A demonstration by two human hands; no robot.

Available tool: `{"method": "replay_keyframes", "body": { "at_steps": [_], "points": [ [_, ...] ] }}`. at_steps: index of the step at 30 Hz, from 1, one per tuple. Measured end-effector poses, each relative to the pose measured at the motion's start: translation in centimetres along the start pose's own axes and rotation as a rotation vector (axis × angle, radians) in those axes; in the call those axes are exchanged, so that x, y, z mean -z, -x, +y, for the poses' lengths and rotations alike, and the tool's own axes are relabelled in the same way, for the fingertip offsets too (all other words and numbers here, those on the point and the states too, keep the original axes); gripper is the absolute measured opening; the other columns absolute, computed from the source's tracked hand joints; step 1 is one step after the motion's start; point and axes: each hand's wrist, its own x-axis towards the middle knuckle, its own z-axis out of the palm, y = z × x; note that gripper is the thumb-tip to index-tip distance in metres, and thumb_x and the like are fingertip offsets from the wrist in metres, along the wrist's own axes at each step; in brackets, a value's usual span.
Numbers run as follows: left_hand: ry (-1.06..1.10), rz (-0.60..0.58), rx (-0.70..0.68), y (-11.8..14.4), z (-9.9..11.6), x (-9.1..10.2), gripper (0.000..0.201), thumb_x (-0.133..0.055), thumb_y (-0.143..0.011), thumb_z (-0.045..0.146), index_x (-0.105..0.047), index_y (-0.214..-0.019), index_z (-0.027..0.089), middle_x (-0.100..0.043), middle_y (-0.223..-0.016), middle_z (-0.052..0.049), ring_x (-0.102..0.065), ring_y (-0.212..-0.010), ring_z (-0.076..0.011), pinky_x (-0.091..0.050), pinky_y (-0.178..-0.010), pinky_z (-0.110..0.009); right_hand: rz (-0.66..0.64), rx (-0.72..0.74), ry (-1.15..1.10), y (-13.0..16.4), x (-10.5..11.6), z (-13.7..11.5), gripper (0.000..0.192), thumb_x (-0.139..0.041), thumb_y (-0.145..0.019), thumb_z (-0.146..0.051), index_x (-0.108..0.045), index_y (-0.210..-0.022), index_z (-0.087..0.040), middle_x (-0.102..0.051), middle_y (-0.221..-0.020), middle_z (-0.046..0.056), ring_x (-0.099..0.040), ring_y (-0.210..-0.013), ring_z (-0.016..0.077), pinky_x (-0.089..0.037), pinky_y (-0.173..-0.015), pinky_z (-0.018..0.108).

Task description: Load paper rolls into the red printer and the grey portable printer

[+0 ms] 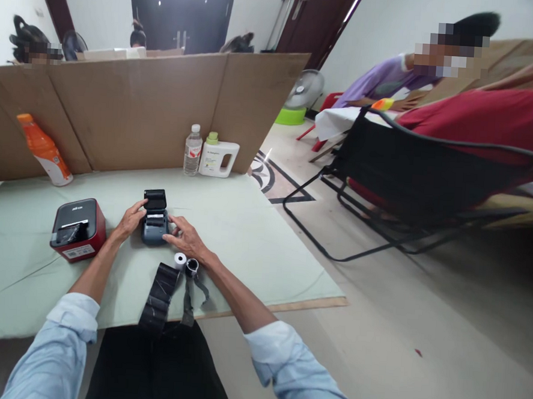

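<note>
A small blue-grey printer (154,226) with its black lid flipped up sits on the pale green table (246,234). My left hand (130,220) grips its left side. My right hand (185,236) rests on its right side, fingers touching the casing. Just in front of my right wrist lie a small white paper roll (180,260) and a darker roll (192,267) with a strip trailing toward me. A black strip (158,298) hangs over the table's near edge.
A red and black printer (78,230) stands left of my hands. An orange bottle (44,150), a water bottle (192,150) and a white jug (218,157) stand by the cardboard screen (132,107). A black folding chair (412,178) and other people are at right.
</note>
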Motion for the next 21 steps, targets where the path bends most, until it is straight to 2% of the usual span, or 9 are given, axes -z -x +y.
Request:
{"method": "replay_keyframes", "body": {
  "at_steps": [4, 8, 11, 14, 16, 18, 21],
  "points": [
    [-0.036, -0.049, -0.02, 0.4, -0.8, 0.3, 0.058, -0.068, -0.078, 0.034, -0.069, -0.134, 0.015, -0.065, -0.143, -0.014, -0.061, -0.131, -0.0312, -0.046, -0.116, -0.046, -0.024, 0.029, 0.085, -1.3, 1.0, -1.2, 0.061, -0.076, -0.089, -0.035, -0.058, -0.147, -0.026, -0.062, -0.123, 0.01, -0.062, -0.084, 0.0177, -0.057, -0.086, 0.04],
    [-0.141, -0.076, -0.062, 0.6, -1.1, 0.7, 0.054, -0.066, -0.08, 0.032, -0.071, -0.131, 0.017, -0.062, -0.146, -0.013, -0.06, -0.133, -0.0307, -0.045, -0.118, -0.047, -0.08, 0.022, 0.211, -2.8, 1.6, -2.6, 0.051, -0.079, -0.087, -0.03, -0.068, -0.136, -0.026, -0.062, -0.127, 0.008, -0.063, -0.087, 0.0171, -0.055, -0.085, 0.036],
    [-0.225, -0.088, -0.057, 0.7, -1.0, 1.0, 0.052, -0.062, -0.08, 0.031, -0.074, -0.129, 0.016, -0.06, -0.149, -0.014, -0.052, -0.143, -0.0331, -0.037, -0.124, -0.049, -0.096, 0.042, 0.296, -3.9, 1.6, -3.7, 0.034, -0.079, -0.087, -0.026, -0.076, -0.121, -0.025, -0.065, -0.124, 0.007, -0.064, -0.093, 0.018, -0.052, -0.088, 0.034],
    [-0.282, -0.111, -0.043, 1.1, -0.7, 1.5, 0.051, -0.061, -0.077, 0.026, -0.076, -0.125, 0.019, -0.057, -0.153, -0.012, -0.043, -0.151, -0.0351, -0.03, -0.129, -0.049, -0.092, 0.041, 0.293, -4.7, 1.4, -4.1, 0.015, -0.071, -0.093, -0.024, -0.08, -0.104, -0.023, -0.07, -0.113, 0.006, -0.064, -0.089, 0.0172, -0.05, -0.085, 0.031],
    [-0.304, -0.141, -0.055, 1.4, -0.5, 1.9, 0.05, -0.063, -0.076, 0.025, -0.077, -0.123, 0.022, -0.057, -0.153, -0.01, -0.041, -0.152, -0.0357, -0.033, -0.127, -0.05, -0.069, 0.022, 0.234, -5.2, 1.2, -4.1, 0.015, -0.066, -0.095, -0.023, -0.08, -0.096, -0.02, -0.071, -0.103, 0.006, -0.063, -0.084, 0.0164, -0.049, -0.082, 0.03],
    [-0.323, -0.149, -0.086, 1.7, -0.5, 2.0, 0.048, -0.067, -0.076, 0.028, -0.077, -0.123, 0.024, -0.054, -0.155, -0.01, -0.04, -0.152, -0.037, -0.042, -0.121, -0.052, -0.043, -0.005, 0.155, -5.5, 1.0, -3.8, 0.017, -0.063, -0.095, -0.022, -0.079, -0.09, -0.019, -0.072, -0.093, 0.005, -0.063, -0.081, 0.0161, -0.048, -0.08, 0.029],
    [-0.371, -0.083, -0.14, 1.7, -0.3, 1.7, 0.037, -0.074, -0.078, 0.035, -0.078, -0.113, 0.022, -0.053, -0.152, -0.013, -0.045, -0.147, -0.0371, -0.053, -0.109, -0.052, -0.03, -0.067, 0.065, -5.9, 0.9, -3.5, 0.021, -0.06, -0.095, -0.024, -0.077, -0.084, -0.018, -0.072, -0.083, 0.002, -0.061, -0.077, 0.0154, -0.046, -0.074, 0.027]
  ]
}}
